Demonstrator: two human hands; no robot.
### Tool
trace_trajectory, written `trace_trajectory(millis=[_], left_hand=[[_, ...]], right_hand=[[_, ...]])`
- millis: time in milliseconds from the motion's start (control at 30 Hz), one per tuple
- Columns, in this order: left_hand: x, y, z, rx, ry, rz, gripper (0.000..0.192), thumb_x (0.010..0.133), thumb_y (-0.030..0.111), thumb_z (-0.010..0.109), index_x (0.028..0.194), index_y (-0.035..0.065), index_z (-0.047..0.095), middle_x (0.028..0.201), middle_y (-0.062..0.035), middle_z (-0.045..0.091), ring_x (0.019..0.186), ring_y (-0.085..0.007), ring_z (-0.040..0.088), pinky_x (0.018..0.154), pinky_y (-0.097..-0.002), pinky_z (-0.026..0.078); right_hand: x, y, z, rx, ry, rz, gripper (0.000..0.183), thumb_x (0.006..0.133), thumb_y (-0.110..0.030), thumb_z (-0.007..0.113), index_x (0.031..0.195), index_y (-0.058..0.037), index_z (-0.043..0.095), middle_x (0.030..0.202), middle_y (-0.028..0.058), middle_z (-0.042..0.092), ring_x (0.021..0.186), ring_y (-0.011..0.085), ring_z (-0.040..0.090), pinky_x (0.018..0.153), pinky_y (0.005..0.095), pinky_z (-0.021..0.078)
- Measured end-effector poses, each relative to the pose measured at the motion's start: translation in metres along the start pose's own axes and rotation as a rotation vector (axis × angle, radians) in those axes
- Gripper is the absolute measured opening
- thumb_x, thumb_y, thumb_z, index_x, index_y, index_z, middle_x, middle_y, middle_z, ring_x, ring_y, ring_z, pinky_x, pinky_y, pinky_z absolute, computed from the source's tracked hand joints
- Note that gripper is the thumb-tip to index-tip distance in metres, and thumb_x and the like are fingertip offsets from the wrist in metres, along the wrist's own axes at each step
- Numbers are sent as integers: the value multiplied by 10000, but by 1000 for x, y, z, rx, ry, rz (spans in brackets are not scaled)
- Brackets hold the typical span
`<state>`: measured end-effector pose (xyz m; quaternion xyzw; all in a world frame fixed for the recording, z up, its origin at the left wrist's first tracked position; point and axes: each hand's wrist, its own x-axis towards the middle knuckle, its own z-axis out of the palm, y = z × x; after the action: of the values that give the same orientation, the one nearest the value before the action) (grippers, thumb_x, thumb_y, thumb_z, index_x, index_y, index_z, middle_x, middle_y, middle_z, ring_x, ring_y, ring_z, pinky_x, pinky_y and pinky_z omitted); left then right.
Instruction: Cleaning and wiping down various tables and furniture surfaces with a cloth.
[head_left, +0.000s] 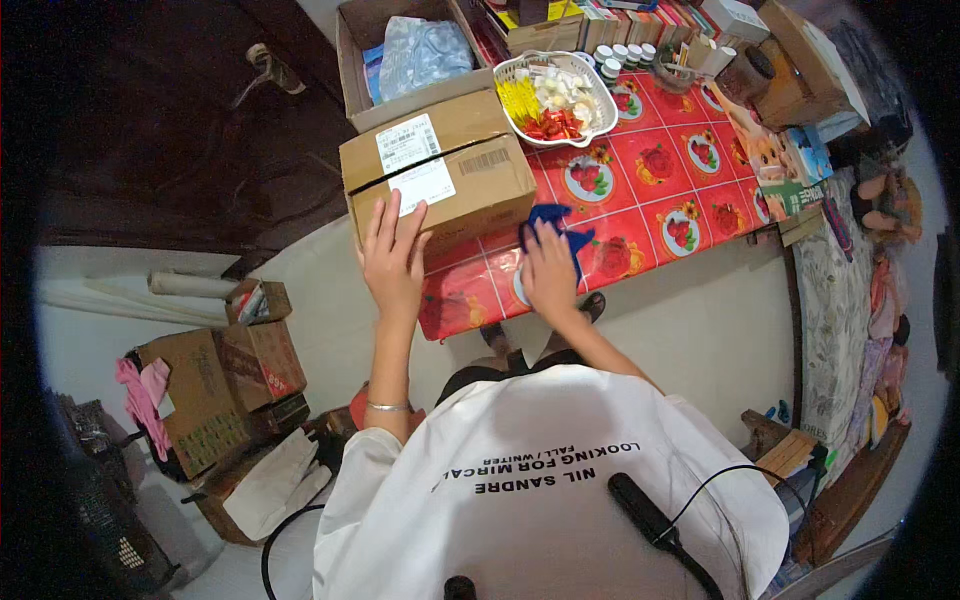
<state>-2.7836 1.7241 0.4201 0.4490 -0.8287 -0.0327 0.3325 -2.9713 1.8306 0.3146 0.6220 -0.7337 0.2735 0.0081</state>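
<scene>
My left hand (394, 251) lies with fingers spread on the near left side of a closed cardboard box (480, 187) that bears a white label. Under my right hand (550, 271) is a dark blue cloth (577, 238), pressed on the red patterned tablecloth (630, 202) just right of the box. The palm hides part of the cloth. Behind the box a white plastic basket (609, 112) holds yellow, red and white small packets.
An open cardboard box (409, 105) with a bagged item stands behind the closed box. Small white-capped bottles (610, 69), a row of books (637, 26) and a dark-lidded jar (746, 75) line the table's back. Stacked cartons (195, 397) stand on the left.
</scene>
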Motion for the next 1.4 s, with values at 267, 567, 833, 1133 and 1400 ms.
trace_trajectory(millis=[267, 567, 833, 1133, 1400], left_hand=[[-1, 4, 5, -19, 1, 0, 356, 788, 180, 618, 1134, 262, 598, 1306, -1, 460, 1184, -253, 431, 955, -421, 321], [-5, -4, 5, -18, 14, 13, 373, 786, 188, 624, 1149, 267, 587, 1300, -3, 466, 1180, -255, 436, 952, -417, 323], [-6, -4, 3, 20, 27, 19, 366, 791, 200, 623, 1150, 259, 585, 1292, -11, 474, 1182, -255, 435, 969, -423, 304], [-15, 36, 5, 8, 50, 97, 439, 772, 91, 563, 1202, 137, 492, 1326, -65, 419, 1248, -285, 347, 999, -622, 78], [-28, 124, 109, -484, -545, 296, 445, 816, 161, 538, 1224, 23, 426, 1333, -187, 355, 1247, -360, 310, 1038, -454, 233]], right_hand=[[-16, -101, 78, 238, -89, -234, 339, 745, -145, 498, 1023, 44, 539, 1111, 192, 514, 1065, 308, 471, 918, 390, 370], [10, -80, 39, 424, -286, -650, 359, 697, -129, 554, 1048, -67, 590, 1079, 116, 559, 1075, 256, 484, 923, 382, 379], [28, 80, -24, 116, -126, -330, 380, 701, -69, 498, 1070, -39, 581, 1171, 117, 526, 1121, 293, 464, 962, 397, 348], [24, 169, -37, -293, 301, 310, 372, 788, -77, 472, 1153, -18, 521, 1208, 162, 496, 1151, 326, 428, 982, 451, 302], [-11, 104, -36, 12, 169, 139, 391, 761, -122, 547, 1147, -64, 529, 1228, 121, 492, 1154, 295, 442, 988, 444, 323]])
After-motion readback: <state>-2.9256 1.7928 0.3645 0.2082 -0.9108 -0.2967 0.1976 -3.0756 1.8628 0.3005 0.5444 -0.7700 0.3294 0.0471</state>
